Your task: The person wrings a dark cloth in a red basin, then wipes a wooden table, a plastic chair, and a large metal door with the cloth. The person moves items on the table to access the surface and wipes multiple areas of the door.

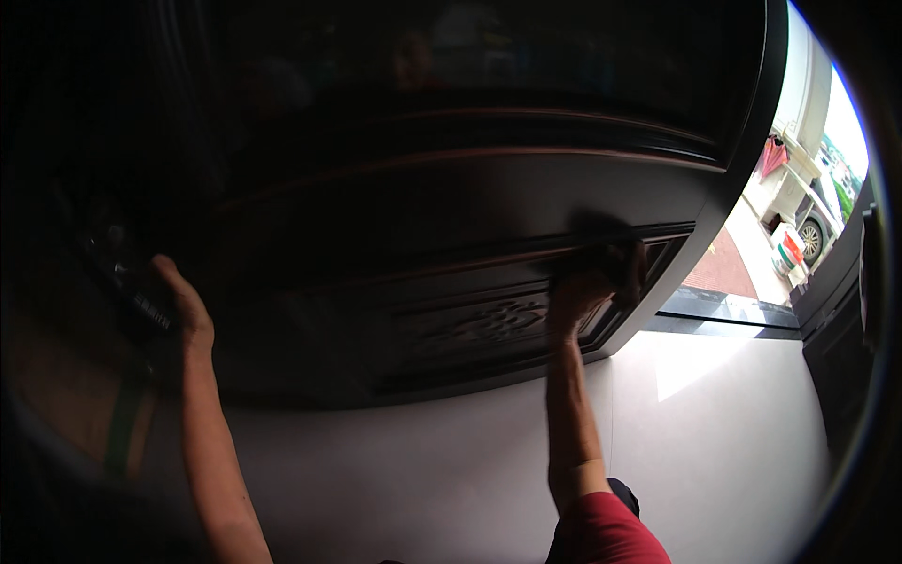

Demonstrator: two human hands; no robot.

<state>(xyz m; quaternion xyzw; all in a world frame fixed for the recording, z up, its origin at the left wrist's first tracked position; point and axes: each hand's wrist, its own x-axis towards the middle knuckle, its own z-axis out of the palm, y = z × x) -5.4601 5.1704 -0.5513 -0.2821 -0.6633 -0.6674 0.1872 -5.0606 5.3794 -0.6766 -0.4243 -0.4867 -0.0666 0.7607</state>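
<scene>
A bucket (787, 250), contents unclear, stands outside past the edge of the central dark door (507, 202), the right hand (583, 289) at the door's lower panel (489, 324), the left hand (188, 303) far left, neither grip tellable, pale floor (714, 442) below.

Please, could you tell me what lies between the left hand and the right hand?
In the head view, part of the dark door lies there, its carved ornament nearer the right hand. Beside the left hand, darkness hides detail.
</scene>
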